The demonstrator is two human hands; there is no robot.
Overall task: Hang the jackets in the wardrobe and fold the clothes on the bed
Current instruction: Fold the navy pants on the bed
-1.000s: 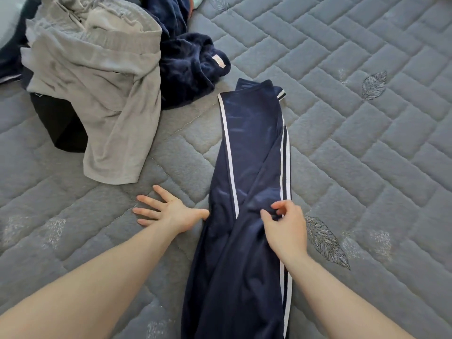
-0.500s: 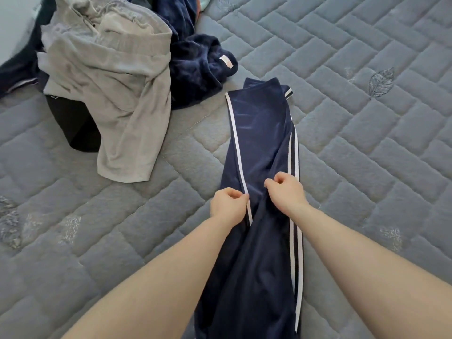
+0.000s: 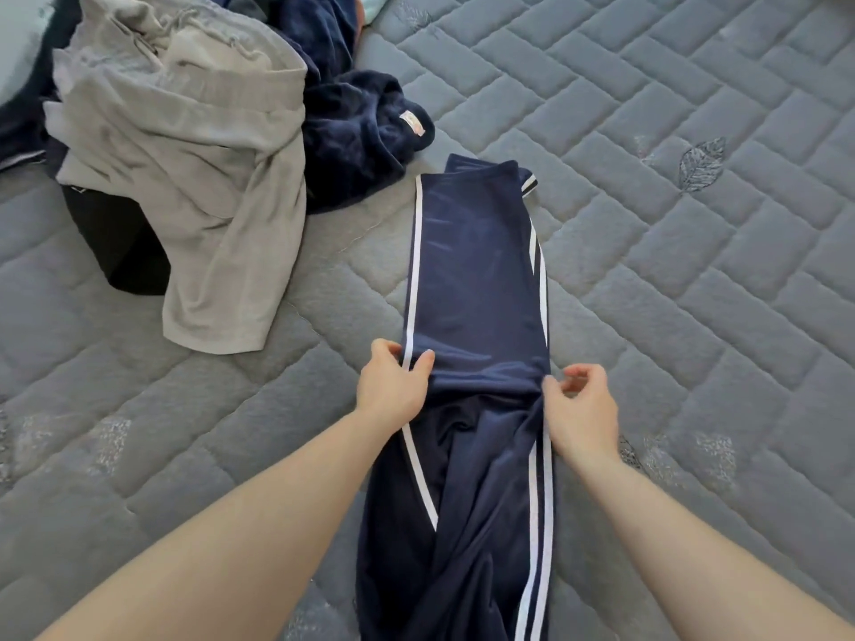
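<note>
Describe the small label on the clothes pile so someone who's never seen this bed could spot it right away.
Start at the grey quilted bed cover and find the heap of clothes at its far left. On the heap's right edge, beside the light grey garment, lies a fluffy navy fleece. The label is the small pale, pinkish tag on that fleece, the only light patch on the dark fabric.

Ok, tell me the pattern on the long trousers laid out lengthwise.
Navy trousers, white side stripes; head view.
</note>
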